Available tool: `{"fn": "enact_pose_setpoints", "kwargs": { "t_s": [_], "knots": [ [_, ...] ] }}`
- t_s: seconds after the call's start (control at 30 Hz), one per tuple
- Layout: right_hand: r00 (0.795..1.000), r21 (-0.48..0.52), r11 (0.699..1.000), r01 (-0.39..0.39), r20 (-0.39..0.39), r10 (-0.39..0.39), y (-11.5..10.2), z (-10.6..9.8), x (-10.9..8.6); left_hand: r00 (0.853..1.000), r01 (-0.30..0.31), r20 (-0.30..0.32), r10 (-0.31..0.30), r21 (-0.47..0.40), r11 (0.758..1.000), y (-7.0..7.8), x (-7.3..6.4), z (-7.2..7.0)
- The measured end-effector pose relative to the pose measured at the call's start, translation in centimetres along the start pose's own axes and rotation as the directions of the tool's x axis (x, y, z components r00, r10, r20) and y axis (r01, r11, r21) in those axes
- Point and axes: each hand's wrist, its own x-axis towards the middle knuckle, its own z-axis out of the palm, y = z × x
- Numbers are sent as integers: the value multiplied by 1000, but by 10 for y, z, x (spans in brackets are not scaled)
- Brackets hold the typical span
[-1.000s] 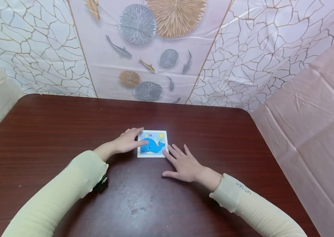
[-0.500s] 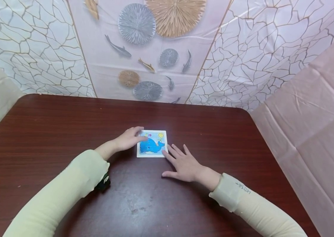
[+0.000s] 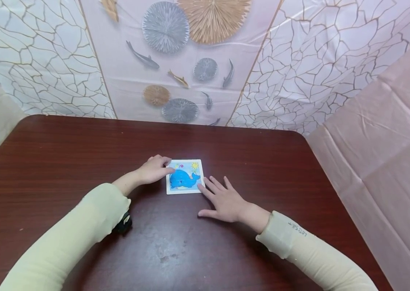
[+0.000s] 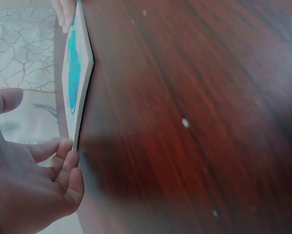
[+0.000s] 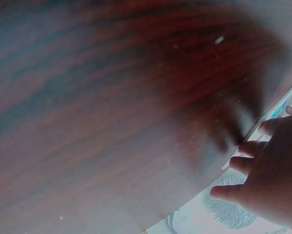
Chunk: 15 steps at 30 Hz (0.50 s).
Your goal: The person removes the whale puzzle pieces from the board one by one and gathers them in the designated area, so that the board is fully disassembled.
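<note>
Head view: flat square picture board (image 3: 186, 176), printed with a blue whale (image 3: 180, 180) inside a white border, lies face up on the dark wood table (image 3: 197, 258), just below the centre of the frame. Left hand (image 3: 150, 170) enters from the lower left, fingers at the board's upper left edge, thumb over that side. Right hand (image 3: 224, 202) comes from the lower right, fingers straight and spread, tips at the board's lower right edge, not clamped on anything. Left wrist view: board seen almost edge-on at upper left, pale and thin but with a visible thickness; left-hand fingers loosely bent, tips at its bottom corner, thumb (image 4: 9, 100) held apart from it, so no pinch noted. Right wrist view: board reduced to a narrow strip at right, right-hand fingers spread across it; whether every tip bears on it cannot be told. Handling, estimated: light, stiff, probably wood or card; smooth face likely to slip under flat fingertips. Whether the print is one sheet or loose pieces is unclear, so best kept level. Best hold: opposite side edges, thumbs on the white border, fingertips low against the rim, avoiding pressure on the picture's middle
</note>
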Motion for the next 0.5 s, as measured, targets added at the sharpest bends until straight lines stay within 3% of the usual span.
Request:
{"fn": "enact_pose_setpoints", "kwargs": {
  "t_s": [0.17, 0.5],
  "knots": [
    [1000, -3, 1000, -4, -5, 4, 0, -1, 0, 1000, -5, 14, 4, 39, 999, -1, -4, -2],
    [1000, 0, 1000, -3, -5, 3, 0, -1, -1, 996, 8, 93, -9, 14, 1000, 2, -3, -5]
  ]
}}
